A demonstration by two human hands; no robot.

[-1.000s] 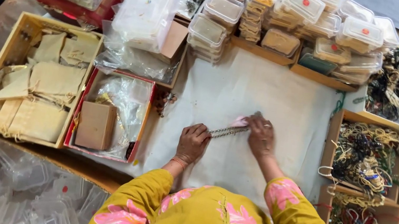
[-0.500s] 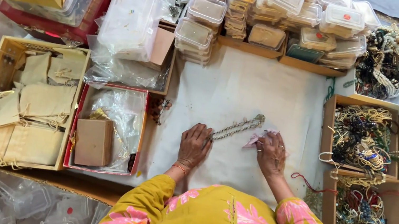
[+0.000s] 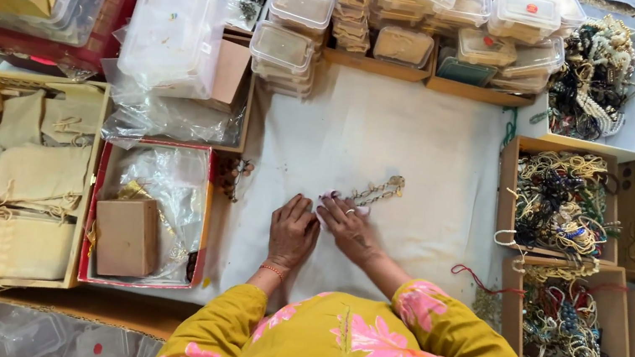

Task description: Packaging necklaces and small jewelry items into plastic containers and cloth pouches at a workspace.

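On the white cloth [image 3: 393, 131] at the middle, both hands lie side by side, knuckles up. One gold chain necklace [image 3: 380, 189] trails away from the right hand [image 3: 346, 224], whose fingertips pinch its near end, apparently with a bit of pink paper. Just beside it, the left hand [image 3: 293, 231] rests flat with curled fingers; whether it grips anything I cannot tell. Two open cartons of tangled necklaces [image 3: 564, 201] sit to the right, and one box of cloth pouches [image 3: 19, 182] sits far left.

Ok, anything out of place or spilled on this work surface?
Little stands out. A red cord trails out of the lower bead box onto the white cloth. Both hands rest at a gold chain.
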